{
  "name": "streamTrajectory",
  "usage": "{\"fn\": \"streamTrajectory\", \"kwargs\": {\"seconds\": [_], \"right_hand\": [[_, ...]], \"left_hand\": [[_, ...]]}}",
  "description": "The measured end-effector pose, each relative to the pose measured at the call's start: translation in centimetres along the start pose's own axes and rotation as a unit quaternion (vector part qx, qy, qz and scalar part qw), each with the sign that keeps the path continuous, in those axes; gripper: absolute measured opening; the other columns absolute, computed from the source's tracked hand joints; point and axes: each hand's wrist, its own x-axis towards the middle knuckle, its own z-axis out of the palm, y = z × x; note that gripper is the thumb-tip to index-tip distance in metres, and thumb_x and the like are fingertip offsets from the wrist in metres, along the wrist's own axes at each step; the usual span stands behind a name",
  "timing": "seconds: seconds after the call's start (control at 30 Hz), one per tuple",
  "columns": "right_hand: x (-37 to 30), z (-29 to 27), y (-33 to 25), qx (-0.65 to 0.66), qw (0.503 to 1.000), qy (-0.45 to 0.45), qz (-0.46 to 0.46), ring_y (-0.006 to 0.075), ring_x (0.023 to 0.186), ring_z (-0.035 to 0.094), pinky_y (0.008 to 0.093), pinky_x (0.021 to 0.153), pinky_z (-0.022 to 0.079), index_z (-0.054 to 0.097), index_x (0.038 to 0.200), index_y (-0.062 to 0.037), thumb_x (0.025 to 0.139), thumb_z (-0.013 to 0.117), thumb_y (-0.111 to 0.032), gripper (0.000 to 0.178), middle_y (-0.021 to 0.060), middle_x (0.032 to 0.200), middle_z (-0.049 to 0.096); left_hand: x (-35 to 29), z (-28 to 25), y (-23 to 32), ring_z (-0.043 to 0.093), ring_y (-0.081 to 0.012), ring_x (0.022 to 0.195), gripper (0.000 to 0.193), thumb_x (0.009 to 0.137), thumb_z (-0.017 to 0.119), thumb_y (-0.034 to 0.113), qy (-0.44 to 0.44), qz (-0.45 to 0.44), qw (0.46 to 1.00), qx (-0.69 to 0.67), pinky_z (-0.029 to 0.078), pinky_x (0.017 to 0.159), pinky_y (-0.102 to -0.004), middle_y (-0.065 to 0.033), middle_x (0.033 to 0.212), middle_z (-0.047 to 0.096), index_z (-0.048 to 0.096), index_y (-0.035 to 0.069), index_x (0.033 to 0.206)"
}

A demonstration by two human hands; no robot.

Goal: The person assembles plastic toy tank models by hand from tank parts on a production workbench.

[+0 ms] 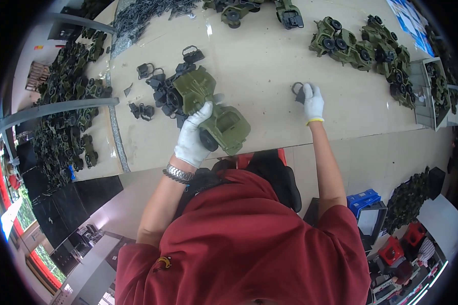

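Observation:
My left hand (194, 133), in a white glove, grips a green toy jeep body (228, 126) above the near edge of the table. A black wheel (208, 140) shows beside that hand. Out to the right, my gloved right hand (314, 103) is closed on a small black plastic part with a loop (298, 93). Past my left hand lies a loose pile of similar black looped parts (163, 91), with a few single ones (192, 54) around it. The jeep covers some of the pile.
Green toy vehicles (342, 43) stand in rows at the far right, beside a grey bin (426, 91) holding more. A heap of thin dark parts (137, 23) lies at the far left. Curved grey rails (61, 108) border a mass of dark green vehicles (66, 86) on the left.

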Motion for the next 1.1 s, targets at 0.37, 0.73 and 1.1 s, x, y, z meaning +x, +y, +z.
{"fn": "streamTrajectory", "kwargs": {"seconds": [0.37,0.73,1.1], "right_hand": [[-1.0,-3.8,1.2,-0.371,0.891,-0.062,-0.255,0.0447,0.119,0.052,0.0499,0.095,0.049,0.054,0.139,-0.0145,0.080,0.078,-0.042,0.070,0.0197,0.135,0.054],[-13.7,-10.7,-18.5,0.173,0.929,-0.178,-0.275,0.0291,0.109,0.061,0.0373,0.095,0.050,0.060,0.133,-0.0067,0.074,0.076,-0.009,0.061,0.0133,0.126,0.059],[-15.4,-11.8,-16.8,0.101,0.916,-0.101,-0.374,0.0348,0.114,0.054,0.0427,0.099,0.045,0.061,0.132,-0.0056,0.080,0.077,-0.030,0.060,0.0141,0.134,0.057]], "left_hand": [[0.7,2.4,-1.7,0.065,-0.0215,0.109,0.036,0.100,0.062,0.025,-0.005,0.025,1.000,0.007,0.054,0.095,-0.0384,-0.0093,0.116,0.067,0.057,0.006,0.130],[0.1,6.3,-3.0,0.066,-0.0176,0.102,0.039,0.095,0.068,0.014,-0.017,0.213,0.949,0.231,0.056,0.087,-0.0330,-0.0085,0.120,0.066,0.056,0.006,0.131],[-1.8,9.1,-4.7,0.064,-0.0127,0.099,0.037,0.089,0.076,0.012,-0.069,0.195,0.952,0.227,0.051,0.089,-0.0293,-0.0044,0.111,0.068,0.062,0.002,0.122]]}}
